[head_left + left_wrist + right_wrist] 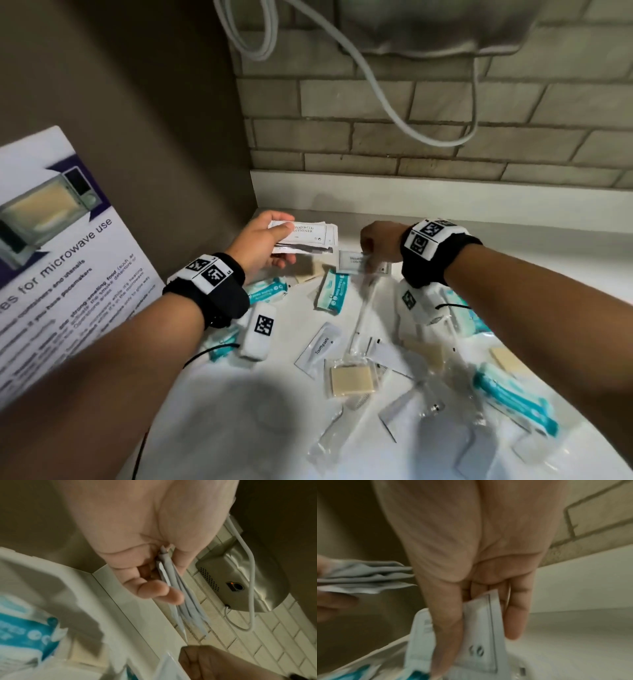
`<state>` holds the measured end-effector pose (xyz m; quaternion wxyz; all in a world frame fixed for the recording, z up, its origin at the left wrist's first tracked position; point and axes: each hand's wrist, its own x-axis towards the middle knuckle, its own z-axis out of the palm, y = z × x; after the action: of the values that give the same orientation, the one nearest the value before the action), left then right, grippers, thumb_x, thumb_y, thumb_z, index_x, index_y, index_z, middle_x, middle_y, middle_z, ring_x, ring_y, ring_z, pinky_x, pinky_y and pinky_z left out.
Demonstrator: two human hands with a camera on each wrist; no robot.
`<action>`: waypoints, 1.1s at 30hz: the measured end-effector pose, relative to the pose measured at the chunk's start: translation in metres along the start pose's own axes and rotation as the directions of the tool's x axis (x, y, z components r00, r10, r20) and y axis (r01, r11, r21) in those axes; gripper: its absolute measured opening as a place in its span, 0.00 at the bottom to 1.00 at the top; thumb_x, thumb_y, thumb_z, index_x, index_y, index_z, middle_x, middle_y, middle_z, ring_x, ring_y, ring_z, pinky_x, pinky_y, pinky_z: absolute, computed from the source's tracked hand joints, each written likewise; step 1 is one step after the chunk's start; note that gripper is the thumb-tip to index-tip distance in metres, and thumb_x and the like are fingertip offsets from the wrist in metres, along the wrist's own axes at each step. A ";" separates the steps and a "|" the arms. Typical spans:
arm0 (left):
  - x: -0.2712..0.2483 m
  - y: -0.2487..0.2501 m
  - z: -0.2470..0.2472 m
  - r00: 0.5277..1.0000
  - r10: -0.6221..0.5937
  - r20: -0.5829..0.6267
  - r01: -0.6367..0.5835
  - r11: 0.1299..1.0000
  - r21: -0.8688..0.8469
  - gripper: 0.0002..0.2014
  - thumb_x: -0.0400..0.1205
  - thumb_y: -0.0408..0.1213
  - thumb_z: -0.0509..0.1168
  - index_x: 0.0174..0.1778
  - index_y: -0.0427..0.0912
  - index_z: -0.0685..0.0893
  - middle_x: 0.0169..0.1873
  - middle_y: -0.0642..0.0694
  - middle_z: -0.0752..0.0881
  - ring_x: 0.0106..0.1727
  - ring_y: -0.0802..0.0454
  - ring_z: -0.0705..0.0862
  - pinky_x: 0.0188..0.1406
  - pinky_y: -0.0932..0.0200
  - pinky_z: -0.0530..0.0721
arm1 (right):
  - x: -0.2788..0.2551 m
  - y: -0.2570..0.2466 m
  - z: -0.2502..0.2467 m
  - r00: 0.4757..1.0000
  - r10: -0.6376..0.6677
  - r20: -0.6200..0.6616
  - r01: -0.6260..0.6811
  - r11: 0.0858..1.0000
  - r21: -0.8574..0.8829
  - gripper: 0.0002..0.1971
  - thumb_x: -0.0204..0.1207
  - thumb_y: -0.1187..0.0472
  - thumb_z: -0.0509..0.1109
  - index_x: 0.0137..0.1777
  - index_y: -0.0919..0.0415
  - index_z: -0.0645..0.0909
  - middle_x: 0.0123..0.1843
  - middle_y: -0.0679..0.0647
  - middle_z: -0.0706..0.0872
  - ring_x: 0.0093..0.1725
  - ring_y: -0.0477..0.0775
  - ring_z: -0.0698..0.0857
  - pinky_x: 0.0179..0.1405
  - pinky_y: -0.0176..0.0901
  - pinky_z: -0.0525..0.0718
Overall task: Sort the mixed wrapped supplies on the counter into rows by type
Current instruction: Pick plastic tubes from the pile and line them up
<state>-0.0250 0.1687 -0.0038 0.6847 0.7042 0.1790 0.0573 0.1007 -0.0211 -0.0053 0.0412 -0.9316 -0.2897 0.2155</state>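
From the head view, your left hand (pixel 265 240) grasps a stack of sachets (pixel 308 236) above the surface (pixel 513 246) back corner; your right hand (pixel 375 240) pinches one sachet (pixel 352 262) just beside it. They look light, thin and slippery, so hold them by the edges.

At the left wrist, the stack fans out of your grip.

At the right wrist, the wall is close; open room lies to the right.

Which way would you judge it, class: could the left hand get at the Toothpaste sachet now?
Probably not cleanly. The left hand already holds a stack of shampoo sachets in its grip. The Toothpaste sachet lies uncovered on the counter, so the path is free, but the fingers are occupied.
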 end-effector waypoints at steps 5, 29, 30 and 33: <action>-0.012 0.003 0.031 0.997 0.049 0.053 -0.050 0.999 0.017 0.05 0.86 0.33 0.60 0.51 0.47 0.80 0.47 0.36 0.84 0.21 0.51 0.84 0.16 0.65 0.78 | -0.077 0.007 0.014 0.988 -0.150 0.043 0.142 0.977 0.157 0.20 0.61 0.61 0.85 0.33 0.52 0.72 0.30 0.46 0.78 0.31 0.49 0.76 0.31 0.39 0.74; -0.087 0.025 0.363 0.836 -0.028 0.548 -0.110 0.970 0.216 0.17 0.81 0.24 0.55 0.64 0.43 0.70 0.55 0.32 0.81 0.34 0.44 0.85 0.23 0.59 0.86 | -0.259 0.251 0.004 0.974 0.225 -0.024 -0.154 0.741 0.654 0.16 0.71 0.49 0.78 0.43 0.59 0.77 0.42 0.61 0.85 0.35 0.58 0.84 0.31 0.39 0.86; -0.084 0.023 0.371 0.838 -0.033 0.545 -0.113 0.966 0.232 0.18 0.81 0.23 0.55 0.65 0.43 0.68 0.57 0.32 0.81 0.34 0.44 0.85 0.25 0.59 0.87 | -0.259 0.259 0.006 0.974 0.223 -0.035 -0.138 0.714 0.686 0.15 0.71 0.51 0.79 0.43 0.58 0.76 0.42 0.63 0.85 0.35 0.60 0.85 0.32 0.41 0.88; -0.071 0.015 0.388 0.848 -0.029 0.529 -0.170 0.931 0.323 0.17 0.82 0.25 0.59 0.64 0.44 0.68 0.57 0.36 0.82 0.37 0.49 0.86 0.30 0.63 0.87 | -0.249 0.283 0.013 0.971 0.232 -0.052 -0.137 0.724 0.676 0.21 0.69 0.52 0.81 0.47 0.58 0.71 0.41 0.64 0.87 0.30 0.59 0.88 0.27 0.43 0.88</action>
<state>0.0385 -0.2212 0.0009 0.5647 0.8118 -0.0339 -0.1450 0.0590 -0.3951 0.0198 0.3695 -0.8912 -0.0955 0.2452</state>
